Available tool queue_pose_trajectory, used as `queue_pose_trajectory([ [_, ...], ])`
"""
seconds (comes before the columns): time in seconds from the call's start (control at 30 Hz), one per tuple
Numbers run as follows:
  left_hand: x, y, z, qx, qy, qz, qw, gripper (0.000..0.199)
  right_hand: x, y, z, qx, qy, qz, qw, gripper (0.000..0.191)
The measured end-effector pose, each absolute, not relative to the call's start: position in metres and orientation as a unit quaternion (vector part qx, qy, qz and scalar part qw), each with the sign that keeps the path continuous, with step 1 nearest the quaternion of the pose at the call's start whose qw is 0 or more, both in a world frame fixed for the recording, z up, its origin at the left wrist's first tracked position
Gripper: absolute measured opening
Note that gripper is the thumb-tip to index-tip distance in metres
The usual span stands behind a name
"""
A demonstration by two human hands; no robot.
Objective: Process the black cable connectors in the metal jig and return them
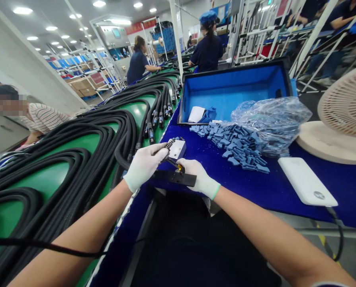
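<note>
Blue bench [285, 187] beside green conveyor [130, 113] carrying black braided cables [106, 127]; blue foam-lined case [234, 87] holds white paper [196, 114]. Gloved left hand [145, 171] grips black connector [169, 145] above bench edge; gloved right hand [197, 177] clasps flat black bar [175, 178].

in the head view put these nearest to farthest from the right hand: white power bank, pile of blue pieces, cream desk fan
From the gloved right hand:
1. Pile of small blue pieces, ahead and to the right on the blue table
2. White rectangular power bank, farther right near the table's front edge
3. Cream round desk fan, farthest, at the far right
</note>
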State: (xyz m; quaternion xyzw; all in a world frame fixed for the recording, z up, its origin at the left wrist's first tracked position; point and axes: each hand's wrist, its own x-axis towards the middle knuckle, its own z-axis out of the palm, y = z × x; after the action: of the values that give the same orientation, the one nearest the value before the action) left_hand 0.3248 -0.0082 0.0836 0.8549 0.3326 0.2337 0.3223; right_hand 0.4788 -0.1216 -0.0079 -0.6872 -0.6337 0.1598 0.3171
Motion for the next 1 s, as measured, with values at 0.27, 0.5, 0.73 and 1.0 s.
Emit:
queue_pose_trajectory([
  [0.27,0.331,-0.012,0.08,0.764,0.32,0.308,0.468,0.054,0.519,-0.173,0.011,-0.714,-0.636,0.084,0.282,0.027],
  [0.5,0.319,-0.016,0.081,0.89,0.177,0.188,0.376,0.033,0.485,-0.176,0.014,-0.594,-0.517,0.296,0.54,0.046],
  [0.73,0.318,-0.01,0.071,0.943,0.028,0.183,0.277,0.025,0.476,-0.159,0.021,-0.543,-0.448,0.377,0.602,0.061],
  [1.0,0.326,0.005,0.065,0.926,-0.02,0.159,0.343,0.041,0.48,-0.159,0.034,-0.493,-0.481,0.422,0.589,0.07],
])
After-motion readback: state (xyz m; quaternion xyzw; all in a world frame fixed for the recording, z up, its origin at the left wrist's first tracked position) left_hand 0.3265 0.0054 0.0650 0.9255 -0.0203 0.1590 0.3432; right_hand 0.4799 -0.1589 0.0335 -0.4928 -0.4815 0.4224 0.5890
